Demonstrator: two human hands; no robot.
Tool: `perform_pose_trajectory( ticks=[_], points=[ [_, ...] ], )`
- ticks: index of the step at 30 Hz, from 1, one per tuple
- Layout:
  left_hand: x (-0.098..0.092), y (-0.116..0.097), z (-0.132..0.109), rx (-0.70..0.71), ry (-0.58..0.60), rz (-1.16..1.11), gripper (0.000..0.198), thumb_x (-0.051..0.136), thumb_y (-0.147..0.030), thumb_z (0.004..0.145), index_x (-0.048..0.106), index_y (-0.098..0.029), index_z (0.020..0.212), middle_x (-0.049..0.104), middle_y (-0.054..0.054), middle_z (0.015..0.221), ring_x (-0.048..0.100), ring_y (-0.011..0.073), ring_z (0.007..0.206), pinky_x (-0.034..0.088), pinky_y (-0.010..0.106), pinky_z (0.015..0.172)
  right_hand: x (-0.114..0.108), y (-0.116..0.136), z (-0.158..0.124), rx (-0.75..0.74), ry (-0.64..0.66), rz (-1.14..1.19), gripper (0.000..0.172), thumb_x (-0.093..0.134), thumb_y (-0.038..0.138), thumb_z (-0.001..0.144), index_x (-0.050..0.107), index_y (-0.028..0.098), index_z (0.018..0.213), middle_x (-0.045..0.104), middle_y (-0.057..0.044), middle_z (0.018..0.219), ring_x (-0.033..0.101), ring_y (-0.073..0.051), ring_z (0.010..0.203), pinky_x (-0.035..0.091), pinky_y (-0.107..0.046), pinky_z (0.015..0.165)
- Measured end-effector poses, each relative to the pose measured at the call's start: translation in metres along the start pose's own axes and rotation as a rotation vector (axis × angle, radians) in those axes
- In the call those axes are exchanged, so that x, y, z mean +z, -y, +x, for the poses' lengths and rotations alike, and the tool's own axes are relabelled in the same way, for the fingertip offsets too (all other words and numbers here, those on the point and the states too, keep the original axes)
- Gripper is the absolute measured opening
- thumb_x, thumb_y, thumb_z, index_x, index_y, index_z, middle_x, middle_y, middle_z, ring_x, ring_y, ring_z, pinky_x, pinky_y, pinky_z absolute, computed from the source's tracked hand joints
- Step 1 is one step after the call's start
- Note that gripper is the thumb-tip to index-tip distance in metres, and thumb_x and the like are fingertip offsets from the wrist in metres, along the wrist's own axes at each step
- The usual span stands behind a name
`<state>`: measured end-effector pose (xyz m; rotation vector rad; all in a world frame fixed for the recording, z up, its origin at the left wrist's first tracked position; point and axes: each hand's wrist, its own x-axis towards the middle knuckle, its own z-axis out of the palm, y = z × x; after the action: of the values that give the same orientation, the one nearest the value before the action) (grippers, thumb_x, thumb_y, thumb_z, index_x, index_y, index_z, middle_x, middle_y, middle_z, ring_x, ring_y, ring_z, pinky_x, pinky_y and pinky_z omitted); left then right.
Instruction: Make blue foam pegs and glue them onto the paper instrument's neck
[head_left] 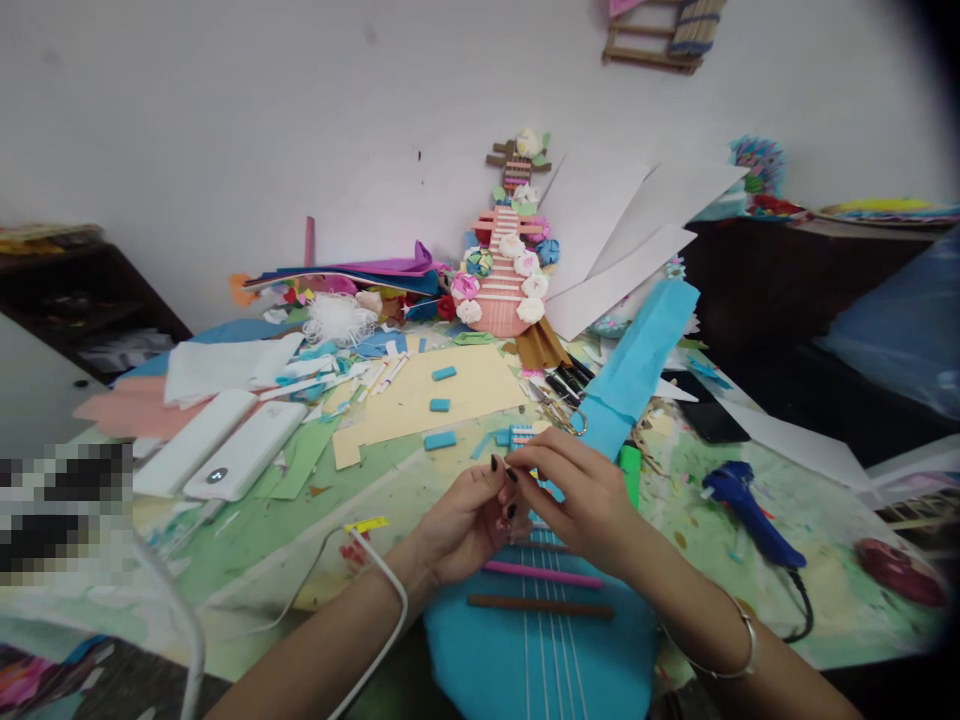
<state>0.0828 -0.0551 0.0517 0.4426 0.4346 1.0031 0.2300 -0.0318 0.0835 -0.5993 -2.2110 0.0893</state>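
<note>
My left hand (480,515) and my right hand (577,490) meet fingertip to fingertip, both pinched. Whatever lies between the fingers is too small or hidden to name. Below them is a blue paper guitar (517,655) with white strings along its body. A pink stick (544,573) and a brown stick (540,606) cross the strings. Part of the guitar's neck is covered by my hands. Small blue blocks (440,440) lie in a row beyond my left hand, some on a cream sheet (480,375).
A blue glue gun (757,515) with its cord lies at the right, near a black phone (705,407). White power banks (247,450) rest at the left. A flower-covered pink guitar (501,300) leans on the wall. Scissors (559,408) and blue crepe paper (637,365) sit beyond my right hand.
</note>
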Motion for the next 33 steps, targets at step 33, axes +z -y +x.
perform_pose_trajectory(
  ticks=[33],
  points=[
    [0.026,-0.003,0.026,0.092,-0.07,0.151,0.048,0.047,-0.053,0.086,0.055,-0.012,0.061,0.047,0.002,0.062,0.045,0.0104,0.058,0.039,0.022,0.057,-0.013,-0.025,-0.03,0.012,0.159,-0.207,0.02,0.05,0.021,0.09,0.053,0.016,0.071,0.055,-0.004,0.066,0.048,-0.017,0.064,0.037,-0.031,0.059]
  ],
)
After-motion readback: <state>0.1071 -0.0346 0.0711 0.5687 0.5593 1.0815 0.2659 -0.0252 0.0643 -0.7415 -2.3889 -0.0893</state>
